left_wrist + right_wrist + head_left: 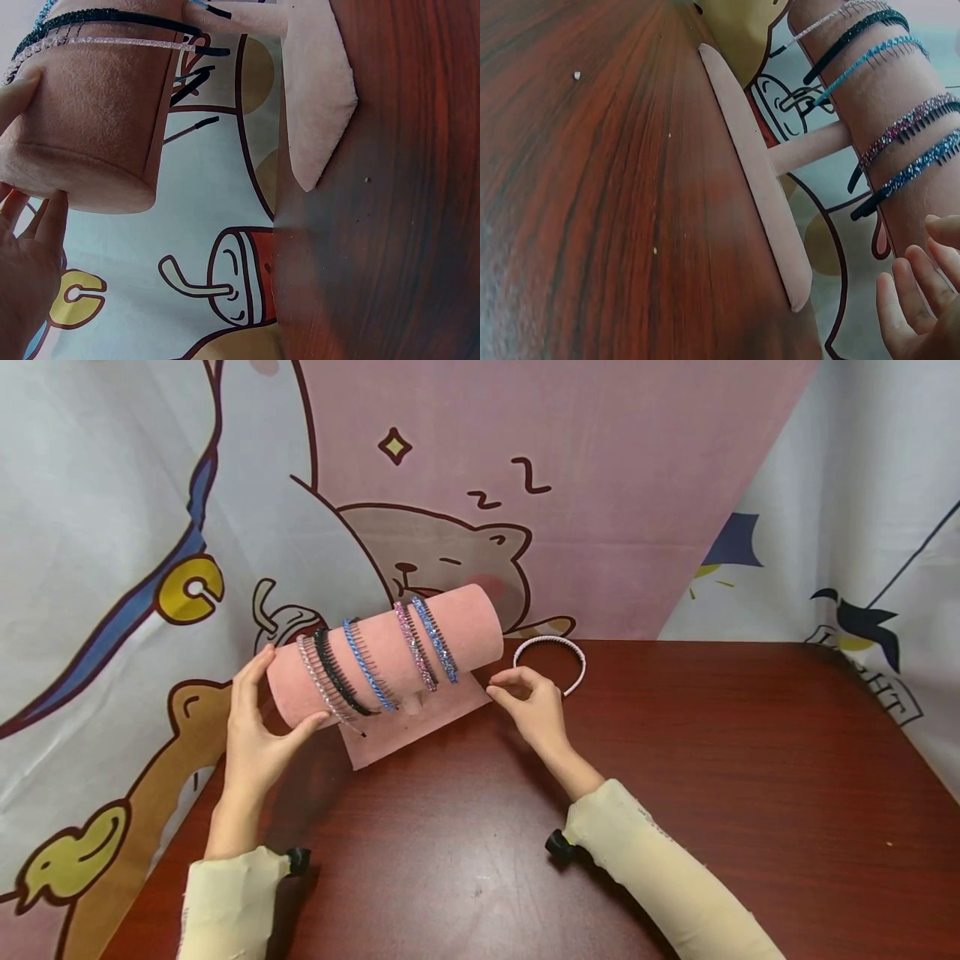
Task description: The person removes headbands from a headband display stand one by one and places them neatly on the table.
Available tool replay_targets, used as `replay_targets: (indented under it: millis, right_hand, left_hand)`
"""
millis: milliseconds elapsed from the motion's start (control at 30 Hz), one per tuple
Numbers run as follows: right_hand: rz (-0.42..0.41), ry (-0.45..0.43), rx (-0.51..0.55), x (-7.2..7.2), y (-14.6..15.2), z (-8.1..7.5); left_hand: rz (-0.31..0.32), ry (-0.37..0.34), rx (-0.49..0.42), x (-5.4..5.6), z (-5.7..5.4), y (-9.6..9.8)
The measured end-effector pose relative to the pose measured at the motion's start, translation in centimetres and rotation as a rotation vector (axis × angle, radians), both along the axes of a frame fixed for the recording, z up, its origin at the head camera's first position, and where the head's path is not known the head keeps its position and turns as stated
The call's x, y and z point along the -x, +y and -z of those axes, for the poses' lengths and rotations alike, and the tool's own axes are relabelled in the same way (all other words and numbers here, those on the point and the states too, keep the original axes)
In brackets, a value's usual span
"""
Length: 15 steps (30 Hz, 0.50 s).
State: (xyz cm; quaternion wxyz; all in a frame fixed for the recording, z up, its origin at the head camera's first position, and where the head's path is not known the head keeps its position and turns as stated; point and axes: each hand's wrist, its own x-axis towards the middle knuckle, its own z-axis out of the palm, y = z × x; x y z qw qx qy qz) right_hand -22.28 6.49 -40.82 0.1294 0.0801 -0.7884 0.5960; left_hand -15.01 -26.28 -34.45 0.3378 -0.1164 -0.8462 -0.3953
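Note:
A pink plush headband stand (467, 625) has a padded roll on a post over a flat base (382, 743). Round the roll sit several toothed headbands: a pale glittery headband (315, 672), a black headband (335, 672), a blue headband (366, 664), a pink sequined headband (412, 643) and a blue sequined headband (435, 639). My left hand (258, 727) holds the roll's left end, thumb on the near side, fingers at the end face. My right hand (536, 706), fingers loosely bent and holding nothing, hovers beside the base's right corner, below the roll's right end.
Behind my right hand, a white headband (581, 664) lies on the dark red wooden table (675, 777). A cartoon-printed curtain (600, 485) hangs along the table's back edge and left side. Small white specks dot the tabletop.

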Motion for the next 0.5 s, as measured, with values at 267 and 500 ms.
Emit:
replay_targets:
  millis: [267,500]
  right_hand:
    - [-0.017,0.019,-0.018,-0.2,-0.9,-0.4]
    - [-0.037,0.035,-0.007,-0.2,-1.6,-0.6]
  left_hand:
    - [0.002,-0.003,-0.007,-0.2,-0.4,0.3]
    - [0.004,-0.007,-0.008,-0.3,-0.4,0.4]
